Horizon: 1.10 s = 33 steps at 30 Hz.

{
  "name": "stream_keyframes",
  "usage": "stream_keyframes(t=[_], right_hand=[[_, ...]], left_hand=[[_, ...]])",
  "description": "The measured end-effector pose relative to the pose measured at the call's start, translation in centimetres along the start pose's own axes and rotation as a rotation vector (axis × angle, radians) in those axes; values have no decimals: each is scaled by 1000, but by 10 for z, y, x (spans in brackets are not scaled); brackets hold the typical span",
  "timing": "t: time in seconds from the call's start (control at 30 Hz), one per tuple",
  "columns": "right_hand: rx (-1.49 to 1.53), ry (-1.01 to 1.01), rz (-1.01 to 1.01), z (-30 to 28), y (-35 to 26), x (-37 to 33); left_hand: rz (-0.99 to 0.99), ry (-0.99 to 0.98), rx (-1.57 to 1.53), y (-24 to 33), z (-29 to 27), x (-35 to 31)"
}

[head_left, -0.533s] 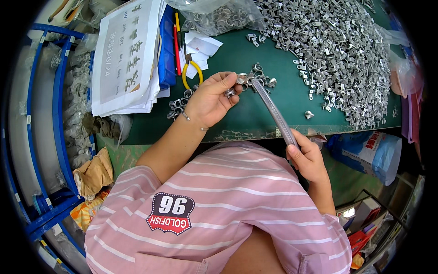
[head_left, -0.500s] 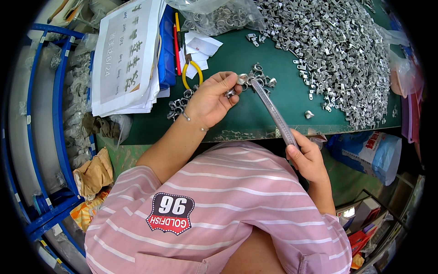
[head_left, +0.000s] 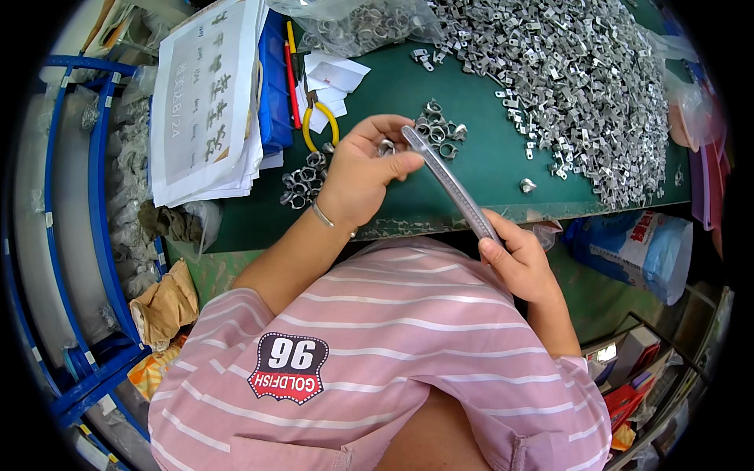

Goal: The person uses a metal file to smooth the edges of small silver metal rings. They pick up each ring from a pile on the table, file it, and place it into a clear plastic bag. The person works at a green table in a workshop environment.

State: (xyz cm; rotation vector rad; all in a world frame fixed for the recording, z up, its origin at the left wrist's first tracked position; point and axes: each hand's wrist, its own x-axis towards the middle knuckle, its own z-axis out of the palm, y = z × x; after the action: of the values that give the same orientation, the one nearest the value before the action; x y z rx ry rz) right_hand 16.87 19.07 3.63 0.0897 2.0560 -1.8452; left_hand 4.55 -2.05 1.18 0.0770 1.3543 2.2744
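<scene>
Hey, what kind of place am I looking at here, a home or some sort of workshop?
Most likely a small factory or assembly workbench. A big heap of small metal parts covers the green table, the left hand holds one part against a long metal rod gripped by the right hand, and pliers lie nearby.

- Green-topped workbench (head_left: 487,169), front edge worn
- Blue metal rack (head_left: 98,235) on the left, bagged parts on its shelves
- Green floor (head_left: 597,290) under the bench
- Even, bright light
</scene>
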Motion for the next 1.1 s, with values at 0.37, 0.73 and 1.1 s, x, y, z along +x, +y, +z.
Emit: stream_keyframes(t=[0.37,0.73,1.1], right_hand=[[-23,-100,-25,-5,2,0],[3,-84,139,-24,1,-8],[48,114,140,-28,8,-10]], left_hand=[[-232,-157,218,8,3,-8],[-27,163,-128,19,-13,7],[380,-50,1317,3,-15,30]])
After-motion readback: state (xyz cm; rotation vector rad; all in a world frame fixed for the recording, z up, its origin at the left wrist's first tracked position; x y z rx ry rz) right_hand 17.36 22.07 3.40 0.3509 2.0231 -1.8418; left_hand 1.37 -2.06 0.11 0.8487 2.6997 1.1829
